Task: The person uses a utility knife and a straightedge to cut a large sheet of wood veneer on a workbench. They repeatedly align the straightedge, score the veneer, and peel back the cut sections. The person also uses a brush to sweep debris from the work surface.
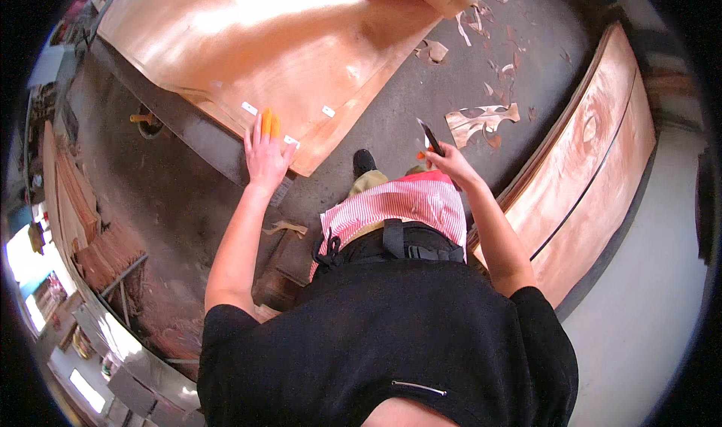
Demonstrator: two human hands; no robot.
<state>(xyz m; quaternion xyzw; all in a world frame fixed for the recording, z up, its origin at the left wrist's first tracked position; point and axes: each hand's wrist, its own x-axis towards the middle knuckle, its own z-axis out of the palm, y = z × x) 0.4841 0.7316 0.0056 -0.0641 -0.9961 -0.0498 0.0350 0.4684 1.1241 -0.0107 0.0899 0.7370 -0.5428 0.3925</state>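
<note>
A large sheet of wood veneer (248, 58), thin and reddish-tan, lies before me with a pale shine across it. My left hand (267, 156) rests near the sheet's front corner, fingers stretched out and orange covers on two of them. Small white labels sit around those fingertips: one label (249, 108) to the left, another label (329, 111) to the right, and a third label (291, 141) beside the hand. My right hand (451, 164) is closed around a knife (430, 136) with a dark handle, its pointed blade up and away from the sheet. Something orange shows by those fingers.
Cut veneer scraps (481, 120) litter the dark floor (391, 103) at the right and far right. A long stack of veneer sheets (579, 164) stands close to my right arm. Stacked wood pieces (109, 254) lie at the left. A yellow-handled tool (143, 118) sits beyond the sheet's left edge.
</note>
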